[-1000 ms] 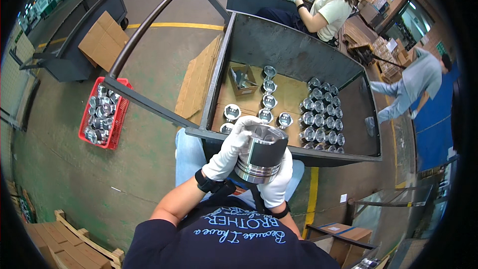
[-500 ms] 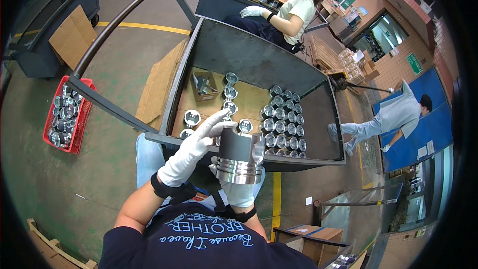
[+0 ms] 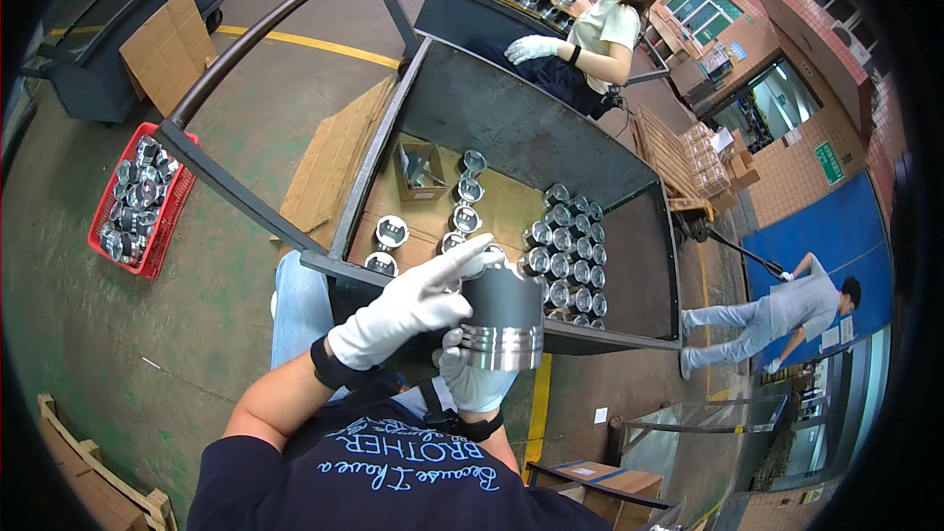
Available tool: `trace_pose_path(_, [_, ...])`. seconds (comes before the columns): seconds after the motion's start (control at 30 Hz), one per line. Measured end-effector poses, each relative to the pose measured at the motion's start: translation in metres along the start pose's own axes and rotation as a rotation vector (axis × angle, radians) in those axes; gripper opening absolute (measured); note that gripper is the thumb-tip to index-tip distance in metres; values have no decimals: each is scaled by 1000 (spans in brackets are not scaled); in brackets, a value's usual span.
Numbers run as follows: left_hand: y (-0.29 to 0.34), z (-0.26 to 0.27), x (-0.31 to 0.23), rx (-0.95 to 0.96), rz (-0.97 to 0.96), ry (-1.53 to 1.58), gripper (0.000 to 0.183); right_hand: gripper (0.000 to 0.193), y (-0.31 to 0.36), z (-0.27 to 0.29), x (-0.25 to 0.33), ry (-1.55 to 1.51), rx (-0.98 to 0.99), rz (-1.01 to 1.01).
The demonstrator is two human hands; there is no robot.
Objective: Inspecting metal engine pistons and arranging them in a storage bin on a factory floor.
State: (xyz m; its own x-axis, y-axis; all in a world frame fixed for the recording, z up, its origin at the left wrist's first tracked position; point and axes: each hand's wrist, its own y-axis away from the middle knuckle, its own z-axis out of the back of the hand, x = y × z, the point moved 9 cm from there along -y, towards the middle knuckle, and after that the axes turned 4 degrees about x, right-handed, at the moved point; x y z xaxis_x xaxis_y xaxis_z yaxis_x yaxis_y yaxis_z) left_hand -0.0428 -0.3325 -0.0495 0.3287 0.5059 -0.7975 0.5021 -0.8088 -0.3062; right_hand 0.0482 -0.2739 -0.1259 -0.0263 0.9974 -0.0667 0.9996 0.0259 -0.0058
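A metal piston (image 3: 502, 320) with a dark grey skirt stands upright above the cart's near edge, its shiny ring grooves at the lower end. My right hand (image 3: 470, 382), in a white glove, grips it from below and the left side. My left hand (image 3: 405, 307), also gloved, is beside the skirt with its fingers stretched over toward the upper rim. Whether those fingertips touch the metal cannot be made out. Beyond, several pistons (image 3: 564, 241) stand in close rows on the cart's cardboard-lined floor, and a looser group (image 3: 466, 221) stands left of them.
The dark metal cart (image 3: 521, 98) has a tall bar handle (image 3: 270, 15) on its left. Inside is a small cardboard box (image 3: 421, 173). A red basket (image 3: 169, 221) of pistons sits on the floor at left. One person (image 3: 602, 34) sits beyond the cart; another (image 3: 787, 310) stands at right.
The piston has turned, so its side opening no longer shows. My left hand's fingers have swung lower and more to the right. The view has shifted; the person at right has moved.
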Motion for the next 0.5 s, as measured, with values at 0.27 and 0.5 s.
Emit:
trace_pose_path(0.27, [29, -22, 16, 92, -6, -329, 138, 35, 38, 23, 82, 1164, -229, 458])
trace_pose_path(0.5, [40, -11, 16, 131, -69, -308, 131, 40, 11, -34, 66, 1241, -242, 449])
